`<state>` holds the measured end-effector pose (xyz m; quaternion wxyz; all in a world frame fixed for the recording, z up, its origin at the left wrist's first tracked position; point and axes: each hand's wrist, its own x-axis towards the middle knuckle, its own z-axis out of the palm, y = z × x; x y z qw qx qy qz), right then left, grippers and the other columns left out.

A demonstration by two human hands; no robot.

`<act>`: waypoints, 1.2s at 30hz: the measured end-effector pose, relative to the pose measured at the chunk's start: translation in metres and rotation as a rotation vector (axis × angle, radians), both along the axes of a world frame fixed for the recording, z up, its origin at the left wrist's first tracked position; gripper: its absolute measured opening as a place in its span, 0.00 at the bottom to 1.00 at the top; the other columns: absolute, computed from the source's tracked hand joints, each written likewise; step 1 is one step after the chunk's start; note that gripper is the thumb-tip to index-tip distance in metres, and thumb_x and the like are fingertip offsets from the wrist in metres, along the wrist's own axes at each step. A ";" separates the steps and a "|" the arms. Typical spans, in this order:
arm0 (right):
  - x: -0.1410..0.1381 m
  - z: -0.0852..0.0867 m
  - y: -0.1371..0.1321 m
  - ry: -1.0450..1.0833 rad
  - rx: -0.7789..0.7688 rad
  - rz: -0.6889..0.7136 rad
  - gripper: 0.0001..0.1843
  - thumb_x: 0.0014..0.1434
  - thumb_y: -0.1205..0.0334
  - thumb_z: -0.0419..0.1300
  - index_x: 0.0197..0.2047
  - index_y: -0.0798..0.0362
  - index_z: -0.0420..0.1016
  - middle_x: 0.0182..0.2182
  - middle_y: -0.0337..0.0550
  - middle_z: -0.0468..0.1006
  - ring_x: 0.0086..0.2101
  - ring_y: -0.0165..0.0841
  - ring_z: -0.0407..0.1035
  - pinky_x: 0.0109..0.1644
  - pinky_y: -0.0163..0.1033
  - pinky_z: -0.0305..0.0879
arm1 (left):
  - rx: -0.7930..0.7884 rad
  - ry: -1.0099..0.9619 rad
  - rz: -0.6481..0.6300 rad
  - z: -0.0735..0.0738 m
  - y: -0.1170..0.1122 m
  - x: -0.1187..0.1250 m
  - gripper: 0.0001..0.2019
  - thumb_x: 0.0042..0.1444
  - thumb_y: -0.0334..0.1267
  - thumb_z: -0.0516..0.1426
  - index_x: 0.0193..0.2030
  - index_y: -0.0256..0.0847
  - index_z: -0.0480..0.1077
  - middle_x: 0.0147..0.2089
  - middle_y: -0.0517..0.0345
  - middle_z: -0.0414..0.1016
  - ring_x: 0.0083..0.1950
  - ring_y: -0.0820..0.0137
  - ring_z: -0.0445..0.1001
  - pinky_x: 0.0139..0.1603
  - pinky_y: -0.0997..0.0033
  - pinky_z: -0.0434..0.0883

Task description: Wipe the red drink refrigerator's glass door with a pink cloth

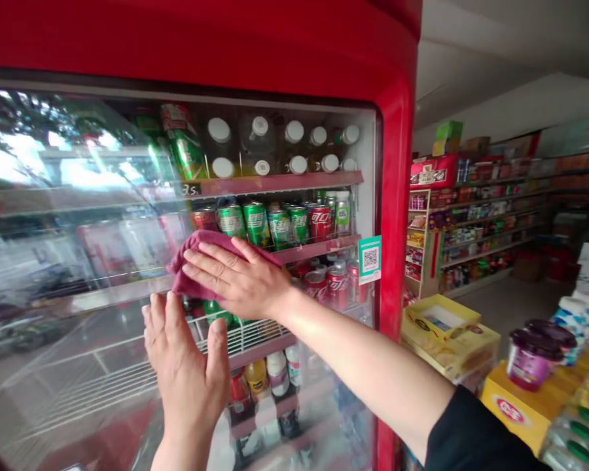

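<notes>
A pinkish-purple cloth (190, 278) is spread on the glass door (103, 261) of a red drinks fridge. My right hand (243, 278) presses it there with the fingers laid out over it, the arm reaching across from the lower right. Just below and to the left, my left hand (186, 366) is raised with its palm toward the glass. Its fingers are stretched, the thumb stands apart, and it holds nothing; whether it touches the glass I cannot tell. Green cans (256, 221) and red cans (321, 222) stand on shelves behind the door.
The red fridge frame (395, 261) bears a QR-code sticker (370, 259) at the door's right edge. On the right are yellow boxes (449, 350), purple-lidded cups (533, 360) and green-capped containers (582, 435). Stocked store shelves (491, 216) stand farther back.
</notes>
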<state>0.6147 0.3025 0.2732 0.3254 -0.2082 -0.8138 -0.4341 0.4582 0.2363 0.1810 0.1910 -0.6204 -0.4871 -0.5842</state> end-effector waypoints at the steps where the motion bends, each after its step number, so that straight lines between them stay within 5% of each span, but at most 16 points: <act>1: 0.016 0.011 0.003 0.024 0.004 -0.009 0.32 0.79 0.60 0.49 0.82 0.50 0.57 0.81 0.41 0.55 0.81 0.37 0.43 0.87 0.57 0.34 | -0.003 0.002 -0.005 0.000 0.001 0.005 0.42 0.74 0.54 0.53 0.85 0.33 0.45 0.87 0.31 0.42 0.88 0.45 0.38 0.86 0.38 0.43; 8: 0.140 0.062 0.025 0.321 0.007 -0.118 0.37 0.75 0.61 0.51 0.84 0.49 0.52 0.82 0.42 0.54 0.81 0.41 0.38 0.85 0.61 0.28 | -0.018 0.034 -0.057 -0.003 0.012 0.043 0.42 0.74 0.52 0.53 0.86 0.35 0.44 0.88 0.33 0.38 0.89 0.46 0.34 0.86 0.37 0.40; 15: 0.238 0.064 0.030 0.515 -0.025 -0.171 0.38 0.76 0.57 0.48 0.85 0.50 0.45 0.83 0.46 0.48 0.81 0.48 0.37 0.84 0.66 0.33 | -0.020 0.042 -0.091 -0.006 0.019 0.077 0.42 0.74 0.50 0.54 0.86 0.40 0.42 0.89 0.38 0.34 0.89 0.47 0.30 0.86 0.36 0.38; 21: 0.237 0.029 0.023 0.611 -0.059 -0.205 0.39 0.75 0.61 0.47 0.85 0.49 0.45 0.83 0.44 0.48 0.82 0.46 0.36 0.84 0.68 0.36 | -0.011 0.055 -0.108 -0.010 0.024 0.091 0.42 0.74 0.50 0.54 0.87 0.42 0.40 0.89 0.39 0.33 0.89 0.47 0.29 0.86 0.35 0.37; 30: 0.227 -0.082 0.014 0.716 -0.108 -0.241 0.32 0.74 0.64 0.49 0.78 0.54 0.66 0.76 0.52 0.66 0.79 0.44 0.50 0.83 0.66 0.51 | -0.011 0.028 -0.132 -0.004 0.006 0.098 0.42 0.74 0.50 0.54 0.87 0.47 0.40 0.89 0.50 0.34 0.89 0.45 0.32 0.87 0.35 0.38; 33: 0.225 -0.095 0.002 0.765 -0.123 -0.169 0.28 0.76 0.65 0.47 0.73 0.55 0.73 0.73 0.54 0.72 0.76 0.43 0.58 0.81 0.60 0.59 | 0.023 0.031 -0.155 -0.002 0.003 0.103 0.42 0.73 0.51 0.55 0.87 0.47 0.41 0.89 0.51 0.35 0.89 0.44 0.33 0.87 0.34 0.39; 36: 0.223 -0.089 -0.021 1.008 -0.225 -0.036 0.26 0.77 0.62 0.47 0.70 0.53 0.76 0.65 0.54 0.81 0.68 0.45 0.72 0.74 0.57 0.71 | 0.036 0.027 -0.175 -0.001 0.001 0.108 0.42 0.72 0.51 0.55 0.87 0.50 0.41 0.89 0.53 0.35 0.89 0.44 0.34 0.87 0.33 0.40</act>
